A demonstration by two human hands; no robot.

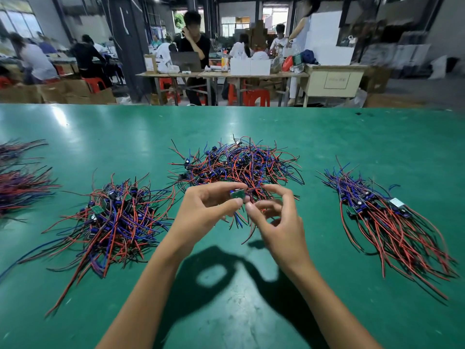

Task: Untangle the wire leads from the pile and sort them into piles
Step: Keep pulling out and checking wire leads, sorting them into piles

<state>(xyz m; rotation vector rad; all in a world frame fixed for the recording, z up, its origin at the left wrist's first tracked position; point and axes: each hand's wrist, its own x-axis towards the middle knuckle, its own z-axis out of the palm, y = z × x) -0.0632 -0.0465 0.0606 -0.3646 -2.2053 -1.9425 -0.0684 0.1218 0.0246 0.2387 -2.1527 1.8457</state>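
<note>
A tangled pile of red, blue and black wire leads with small boards (239, 162) lies in the middle of the green table (100, 132). Just in front of it, my left hand (206, 210) pinches a small green circuit board (237, 194) whose wires hang down between my hands. My right hand (274, 215) is close beside it, its fingers curled and pinching those wires near the board. A sorted pile (115, 217) lies to the left and a neater, combed-out pile (385, 217) lies to the right.
Two more bundles of leads (20, 177) lie at the table's far left edge. Beyond the table's far edge are other tables, red stools, cardboard boxes and several people at work.
</note>
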